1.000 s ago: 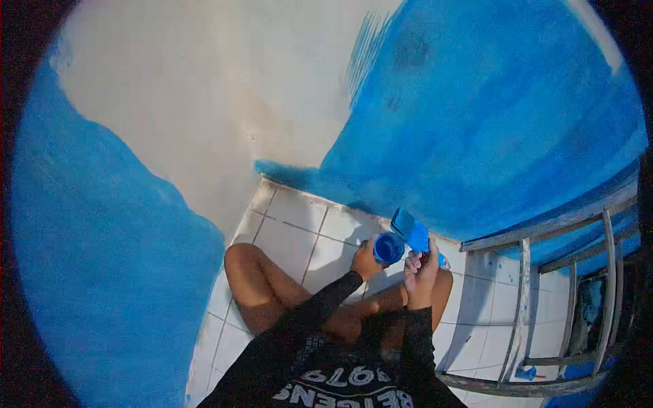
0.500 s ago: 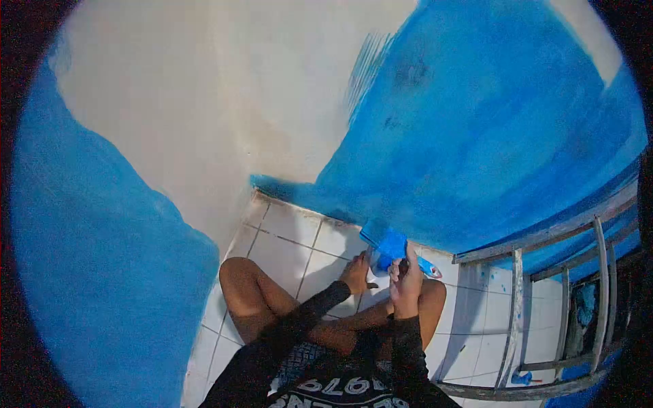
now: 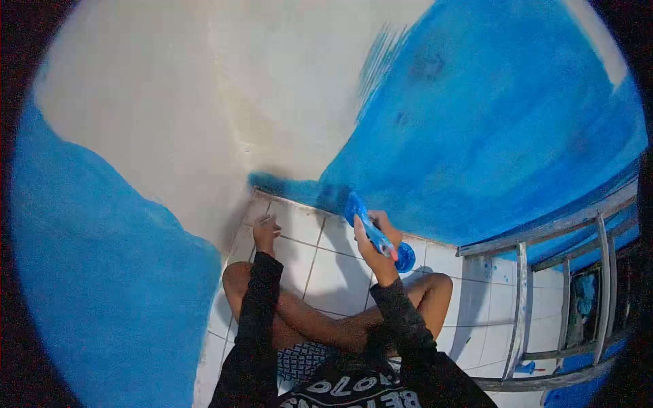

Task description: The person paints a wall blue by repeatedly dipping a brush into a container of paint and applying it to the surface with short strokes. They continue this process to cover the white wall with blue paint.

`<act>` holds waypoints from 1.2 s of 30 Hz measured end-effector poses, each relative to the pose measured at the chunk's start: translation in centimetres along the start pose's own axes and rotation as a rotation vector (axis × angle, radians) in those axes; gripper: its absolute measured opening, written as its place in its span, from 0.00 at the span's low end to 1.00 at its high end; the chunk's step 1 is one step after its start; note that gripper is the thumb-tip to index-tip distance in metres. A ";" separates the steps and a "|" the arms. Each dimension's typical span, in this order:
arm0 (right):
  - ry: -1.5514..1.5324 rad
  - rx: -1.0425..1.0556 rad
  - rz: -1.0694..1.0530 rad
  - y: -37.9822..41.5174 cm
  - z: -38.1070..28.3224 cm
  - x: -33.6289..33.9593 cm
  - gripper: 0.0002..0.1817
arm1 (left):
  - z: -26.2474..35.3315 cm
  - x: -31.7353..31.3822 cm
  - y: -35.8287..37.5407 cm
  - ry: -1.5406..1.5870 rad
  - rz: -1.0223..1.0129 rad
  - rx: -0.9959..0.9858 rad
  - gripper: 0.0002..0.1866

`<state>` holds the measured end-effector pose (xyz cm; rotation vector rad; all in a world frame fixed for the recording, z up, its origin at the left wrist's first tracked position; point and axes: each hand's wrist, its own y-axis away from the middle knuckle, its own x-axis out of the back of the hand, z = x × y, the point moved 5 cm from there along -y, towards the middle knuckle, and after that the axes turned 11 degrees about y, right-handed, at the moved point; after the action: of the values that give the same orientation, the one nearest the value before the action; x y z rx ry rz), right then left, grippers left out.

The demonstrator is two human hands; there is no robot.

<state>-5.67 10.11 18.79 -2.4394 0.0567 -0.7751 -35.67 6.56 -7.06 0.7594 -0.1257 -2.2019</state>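
Observation:
My right hand (image 3: pixel 374 246) is closed around the handle of a paintbrush (image 3: pixel 374 232). Blue paint coats the brush head, which points away from me, close to the foot of the right wall. Just right of that hand, a small round container of blue paint (image 3: pixel 406 258) stands on the floor, partly hidden by the hand. My left hand (image 3: pixel 266 234) is over the tiles near the corner, fingers loosely bent and apart, apparently holding nothing. Ahead, the wall (image 3: pixel 286 88) is bare off-white above a thin blue strip along its base.
Blue paint covers the left wall (image 3: pixel 115 272) and much of the right wall (image 3: pixel 476 129). A wooden ladder (image 3: pixel 520 306) stands on the right. Another blue-stained tool (image 3: pixel 527 368) lies beyond its rails. My crossed legs rest on white floor tiles (image 3: pixel 292 262).
The brush has moved from over the paint container up and left toward the wall base, in my right hand. My left hand has left the container's side and shifted left toward the corner.

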 end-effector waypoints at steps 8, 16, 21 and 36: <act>-0.149 0.046 -0.026 -3.2 -0.5 -6.6 0.11 | -3.2 0.2 -1.8 -0.026 0.030 0.014 0.08; -0.063 0.149 -0.058 -3.9 0.6 -9.3 0.09 | -6.2 1.2 -4.4 -0.096 0.007 -0.070 0.04; 0.081 0.333 0.169 -3.5 -2.5 -7.0 0.10 | -6.9 0.5 -3.4 0.005 0.048 0.103 0.04; 0.256 0.305 -0.174 2.6 5.0 -15.5 0.16 | -8.3 1.6 -4.1 -0.004 0.171 0.166 0.07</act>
<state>-15.51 13.65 6.01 -2.0664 -0.1668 -1.0856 -34.58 9.49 -15.92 0.8042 -0.3655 -2.0481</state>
